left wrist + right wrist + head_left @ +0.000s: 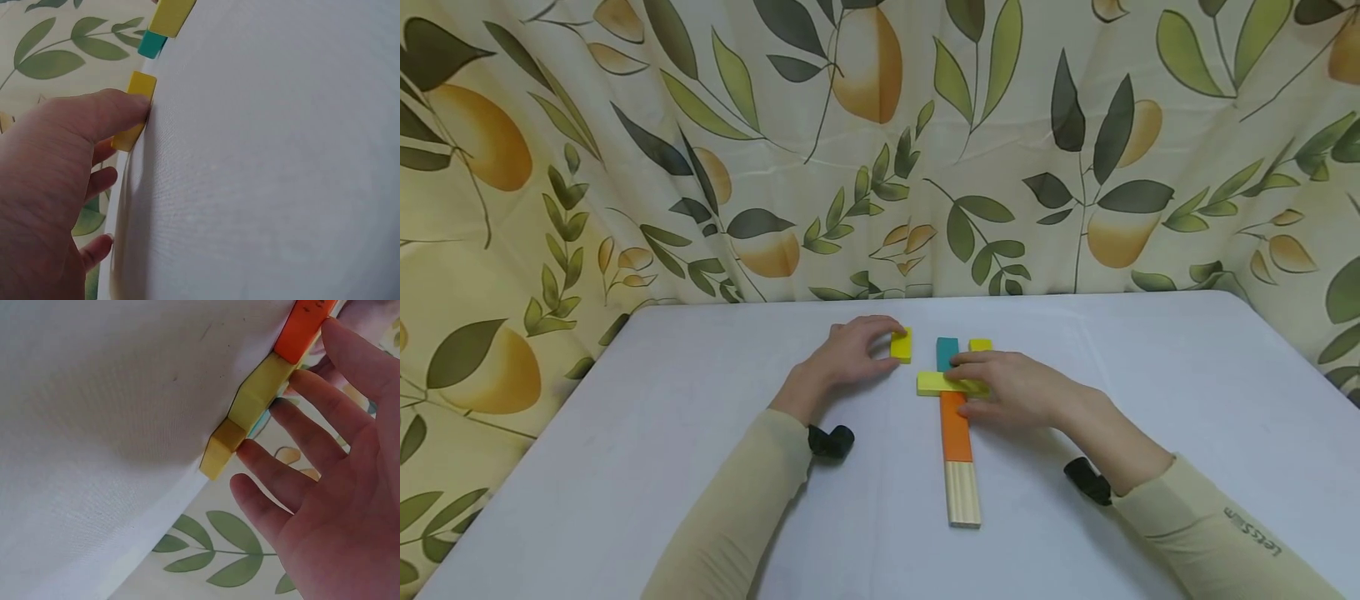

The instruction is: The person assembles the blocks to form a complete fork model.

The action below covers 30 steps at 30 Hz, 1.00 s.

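A small yellow block [902, 346] stands at the left of the block row, pinched between the thumb and fingers of my left hand [850, 352]. In the left wrist view the thumb lies across that yellow block [133, 122]. My right hand [1022, 385] reaches over a lime-yellow block [929, 383] that lies crosswise, its fingers extended and fingertips right at the blocks. Below the crosswise block an orange block [956, 437] runs toward me, followed by a pale ridged block [962, 493]. A teal block [947, 352] and another yellow block [981, 344] stand behind it.
A white cloth [625, 467] covers the table under the blocks. The table's far edge lies just beyond them. Behind it hangs a curtain [880, 225] printed with leaves and fruit. Each wrist carries a small black camera.
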Motion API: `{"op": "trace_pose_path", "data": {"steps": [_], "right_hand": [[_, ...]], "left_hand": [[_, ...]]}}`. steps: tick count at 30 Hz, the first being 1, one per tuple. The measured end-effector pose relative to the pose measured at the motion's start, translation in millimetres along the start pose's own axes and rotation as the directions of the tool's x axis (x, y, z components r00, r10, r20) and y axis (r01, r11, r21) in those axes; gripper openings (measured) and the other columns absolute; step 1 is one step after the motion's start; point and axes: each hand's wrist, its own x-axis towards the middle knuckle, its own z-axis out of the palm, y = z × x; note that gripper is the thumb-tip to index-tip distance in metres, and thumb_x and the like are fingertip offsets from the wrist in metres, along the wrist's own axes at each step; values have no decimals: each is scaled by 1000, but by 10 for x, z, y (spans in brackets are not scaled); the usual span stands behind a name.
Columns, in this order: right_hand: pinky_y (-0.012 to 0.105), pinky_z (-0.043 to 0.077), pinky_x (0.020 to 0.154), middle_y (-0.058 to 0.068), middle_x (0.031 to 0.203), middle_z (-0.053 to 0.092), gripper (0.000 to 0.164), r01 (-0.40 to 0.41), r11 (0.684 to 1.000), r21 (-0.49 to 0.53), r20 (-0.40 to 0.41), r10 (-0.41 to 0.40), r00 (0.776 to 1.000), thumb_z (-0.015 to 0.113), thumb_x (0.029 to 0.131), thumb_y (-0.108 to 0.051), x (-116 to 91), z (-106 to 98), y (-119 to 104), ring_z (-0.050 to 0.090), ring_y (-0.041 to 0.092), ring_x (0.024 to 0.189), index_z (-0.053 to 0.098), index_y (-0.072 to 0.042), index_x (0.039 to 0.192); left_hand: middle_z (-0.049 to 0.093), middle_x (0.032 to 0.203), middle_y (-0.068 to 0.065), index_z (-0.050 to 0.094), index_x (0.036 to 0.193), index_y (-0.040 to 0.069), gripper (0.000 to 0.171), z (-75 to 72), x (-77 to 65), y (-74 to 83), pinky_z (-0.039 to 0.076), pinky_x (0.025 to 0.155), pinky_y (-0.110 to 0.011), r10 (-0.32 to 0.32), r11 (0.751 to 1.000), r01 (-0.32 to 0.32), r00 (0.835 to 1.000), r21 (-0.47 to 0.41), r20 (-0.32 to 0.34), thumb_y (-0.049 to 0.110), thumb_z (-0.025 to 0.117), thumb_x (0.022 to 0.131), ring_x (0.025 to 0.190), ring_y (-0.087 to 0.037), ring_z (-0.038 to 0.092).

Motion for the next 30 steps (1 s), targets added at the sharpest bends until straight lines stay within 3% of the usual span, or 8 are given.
{"op": "trace_pose_path", "data": {"steps": [12,30], "right_hand": [[57,39,105,15,143,55,43,25,1000,-10,-23,-25,999,71,95,-28,-6,6,18,50,41,131,66,-9,134],[56,41,104,15,141,56,43,34,999,-25,-24,-35,999,72,94,-28,7,23,32,52,40,129,67,-9,133]], "left_hand": [[60,139,5,65,131,22,41,15,17,-22,32,100,-47,11,999,-11,1000,-36,-12,27,72,92,132,-17,48],[58,139,7,64,131,25,40,-9,1,51,28,105,-52,-19,996,19,1000,-83,-4,29,74,92,133,-16,45]]}}
